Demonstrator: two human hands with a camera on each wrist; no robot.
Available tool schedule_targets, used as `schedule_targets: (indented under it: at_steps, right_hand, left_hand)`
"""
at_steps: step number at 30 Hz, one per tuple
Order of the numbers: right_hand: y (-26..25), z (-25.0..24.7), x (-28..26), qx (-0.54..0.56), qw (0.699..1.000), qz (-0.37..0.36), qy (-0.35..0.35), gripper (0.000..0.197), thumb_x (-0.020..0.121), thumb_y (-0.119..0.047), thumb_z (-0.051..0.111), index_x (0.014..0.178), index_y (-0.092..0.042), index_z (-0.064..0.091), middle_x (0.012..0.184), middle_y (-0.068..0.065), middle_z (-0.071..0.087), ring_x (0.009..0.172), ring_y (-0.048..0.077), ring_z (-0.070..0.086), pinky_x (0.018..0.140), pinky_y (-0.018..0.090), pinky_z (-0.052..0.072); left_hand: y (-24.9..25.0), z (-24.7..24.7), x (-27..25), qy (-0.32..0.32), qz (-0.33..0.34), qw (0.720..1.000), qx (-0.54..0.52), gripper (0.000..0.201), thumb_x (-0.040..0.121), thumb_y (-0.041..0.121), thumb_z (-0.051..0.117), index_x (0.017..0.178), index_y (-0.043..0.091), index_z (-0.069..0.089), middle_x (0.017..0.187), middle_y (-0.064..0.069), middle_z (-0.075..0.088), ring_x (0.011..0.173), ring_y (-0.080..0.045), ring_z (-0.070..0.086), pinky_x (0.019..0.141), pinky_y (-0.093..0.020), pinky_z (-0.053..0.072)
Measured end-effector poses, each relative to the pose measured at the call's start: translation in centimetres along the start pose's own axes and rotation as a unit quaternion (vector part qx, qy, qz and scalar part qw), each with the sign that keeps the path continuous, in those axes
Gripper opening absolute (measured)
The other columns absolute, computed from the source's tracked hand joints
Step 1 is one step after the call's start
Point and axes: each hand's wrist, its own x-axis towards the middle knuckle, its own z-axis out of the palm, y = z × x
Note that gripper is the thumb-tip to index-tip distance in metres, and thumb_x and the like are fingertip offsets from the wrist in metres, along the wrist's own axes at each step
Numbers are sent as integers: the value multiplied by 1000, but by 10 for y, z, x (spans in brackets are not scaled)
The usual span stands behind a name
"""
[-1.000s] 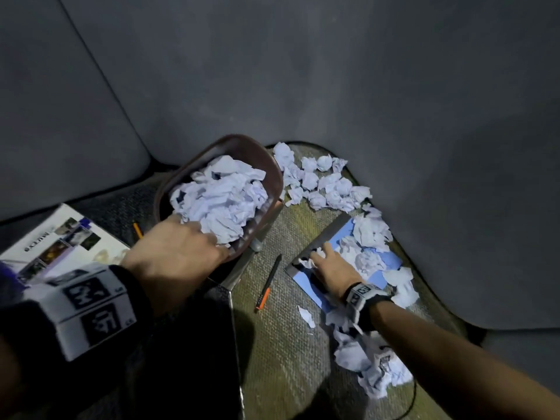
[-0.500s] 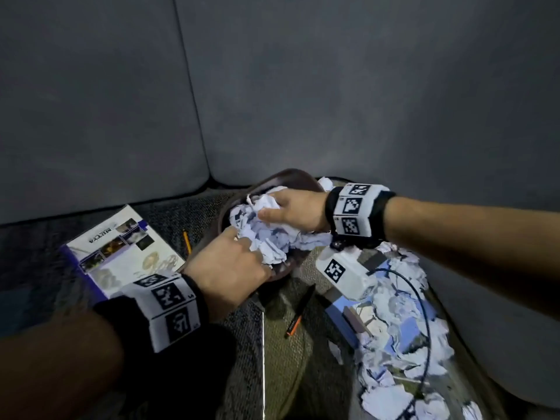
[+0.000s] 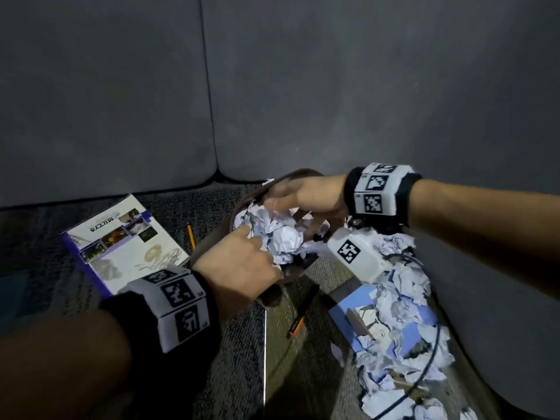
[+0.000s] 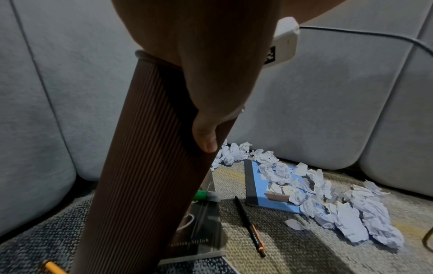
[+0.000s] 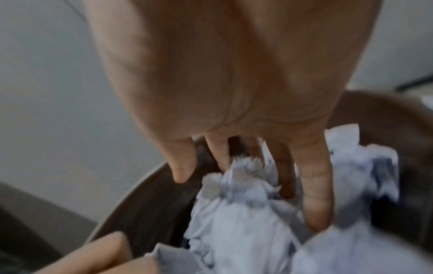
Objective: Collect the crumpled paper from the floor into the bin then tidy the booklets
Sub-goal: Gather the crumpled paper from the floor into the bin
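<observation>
while the ribbed brown bin (image 3: 212,237) at frame centre is gripped by the left hand (image 3: 239,268), the right hand (image 3: 306,197) is spread flat on heaped crumpled paper (image 3: 281,234) — overfilled, balls could be spilled back onto the floor; much litter (image 3: 403,328) is left lower right.

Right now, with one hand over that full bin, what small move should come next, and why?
Probably draw the right hand back to the crumpled paper still on the floor: its fingers look spread over the bin, which the left hand grips.
</observation>
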Motion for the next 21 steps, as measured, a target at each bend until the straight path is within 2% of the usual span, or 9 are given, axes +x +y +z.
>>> schedule_targets:
  at_steps: [2,5,7,10,12,14,17,18,21]
  right_hand:
    - [4,-11,-20,-49,997,-26,55,33,97,-36,52,126,-23,57,119,1,61,96,20,62,75,38,56]
    - [9,-21,-56,-226,964,-89,107,32,97,-36,50,129,-31,57,126,-10,61,104,8,61,92,27,48]
    - [11,-10,-69,-273,956,-95,54,28,98,-37,49,123,-31,61,122,-15,62,107,3,58,97,24,42]
    - [18,18,-62,-301,947,-66,-95,33,101,-37,40,120,-19,60,118,-2,66,110,14,58,101,33,42]
    - [22,27,-43,-350,925,-33,-144,30,103,-33,36,114,-13,57,112,5,66,102,19,58,88,33,43]
    - [25,29,-24,-352,925,23,-142,27,104,-29,35,102,-14,57,97,6,64,79,14,55,68,25,42]
    - [22,29,-8,-326,937,43,-120,30,101,-17,44,125,-6,58,77,-2,53,62,5,45,49,10,42]
    - [18,26,-7,-324,937,38,-121,33,100,-17,45,129,-6,56,83,-2,56,64,6,49,52,10,45]
    - [4,7,-26,-335,938,-3,-93,32,100,-25,44,128,-24,59,115,-5,64,98,16,61,93,33,50]
  left_hand:
    - [-1,-1,1,7,5,1000,8,25,92,17,42,107,21,60,107,3,64,108,-21,52,89,-37,28]
    - [-3,-1,-1,-9,5,1000,15,24,93,20,41,109,23,59,111,3,62,109,-22,52,89,-37,29]
    - [-5,-2,-2,-12,6,1000,18,24,93,20,40,109,24,57,112,2,62,109,-22,52,89,-38,30]
    - [-4,-6,-2,-16,18,1000,15,25,92,19,38,110,24,55,110,2,61,107,-23,52,89,-38,29]
    - [-1,-6,1,-26,25,999,22,26,91,16,38,109,22,55,108,1,61,106,-23,52,88,-37,29]
    - [1,-5,3,-24,27,999,31,25,92,16,38,108,22,57,106,1,62,105,-23,52,87,-37,29]
    - [0,-3,4,-29,25,999,28,24,93,17,38,107,24,56,105,3,62,104,-22,52,86,-37,30]
    - [-1,-4,3,-31,23,999,26,24,93,18,38,107,24,55,106,3,62,104,-22,52,85,-37,30]
    - [-3,-7,1,-31,15,999,24,22,91,17,41,107,23,56,106,2,62,104,-21,52,84,-36,29]
